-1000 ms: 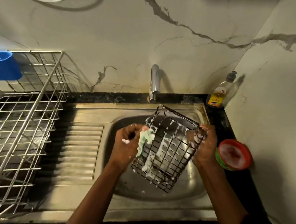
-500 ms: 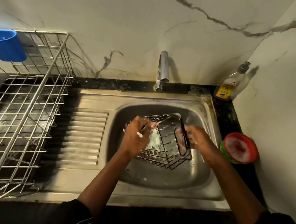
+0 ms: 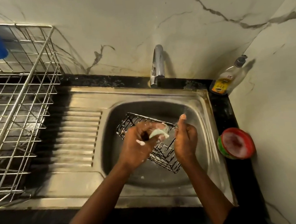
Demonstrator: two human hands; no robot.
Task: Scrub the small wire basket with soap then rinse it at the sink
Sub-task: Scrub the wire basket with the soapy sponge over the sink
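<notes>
- Since half a second back, your small wire basket [image 3: 163, 155] has swung round in the sink [image 3: 207, 120]. Its long side now runs from the back-left of the bowl toward the front-right, and it sits lower than a second ago.
- Left hand [image 3: 138, 146] has come over the top of the basket. Its fingers are curled tight round the pale green scrub pad [image 3: 159, 133], pressing it on the upper wires, with foam on the knuckles.
- Right hand [image 3: 185, 140] is at the basket's right rim, fingers curled in on the wire and one digit sticking straight up. The contact itself is partly hidden, so I read it as a hold, not a certainty.
- Basket is over the middle of the bowl, tilted. I can't tell if its low corner touches the bottom.
- Handling, my read:
  - It's light and stiff, so it won't flex under scrubbing.
  - Thin wires plus soap make it slippery, and it will twist in a one-point pinch.
  - Hook your fingers through the mesh at a rim or corner, and brace it opposite the pad.
- Step is still scrubbing, and no water shows at the tap [image 3: 157, 65] on the back edge, so rinsing isn't started.
- Soap bottle [image 3: 225, 81] stands at the back-right corner, and the red-lidded tub [image 3: 237, 142] sits just past the sink's right edge.
</notes>
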